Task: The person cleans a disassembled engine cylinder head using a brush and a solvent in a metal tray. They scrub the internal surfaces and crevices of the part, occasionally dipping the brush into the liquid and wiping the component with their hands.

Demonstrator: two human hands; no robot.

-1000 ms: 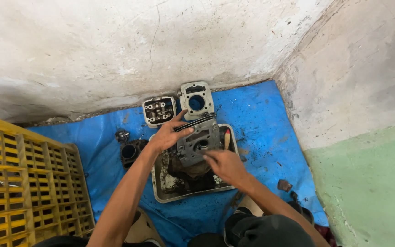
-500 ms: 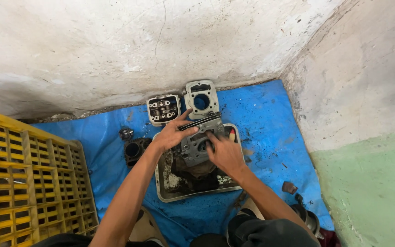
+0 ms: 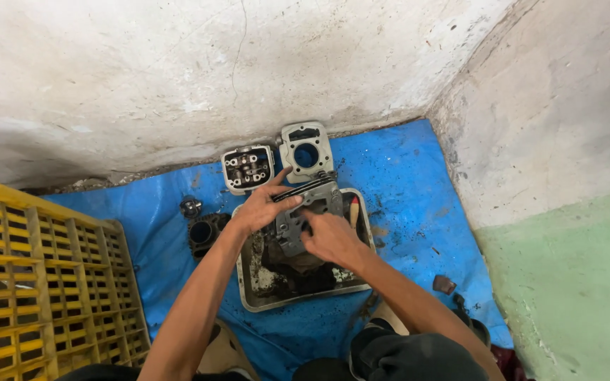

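Over tray (image 3: 248, 296), hands on cylinder block (image 3: 298, 219)

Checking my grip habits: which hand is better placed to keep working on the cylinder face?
Right, probably. The right hand lies on the face of the cylinder, while the left hand grips its upper edge, steadying it over the tray.

I see a rough white wall (image 3: 178, 77) at the far side, a right wall (image 3: 566, 212) white above green, and a blue tarp (image 3: 411, 183) on the floor.
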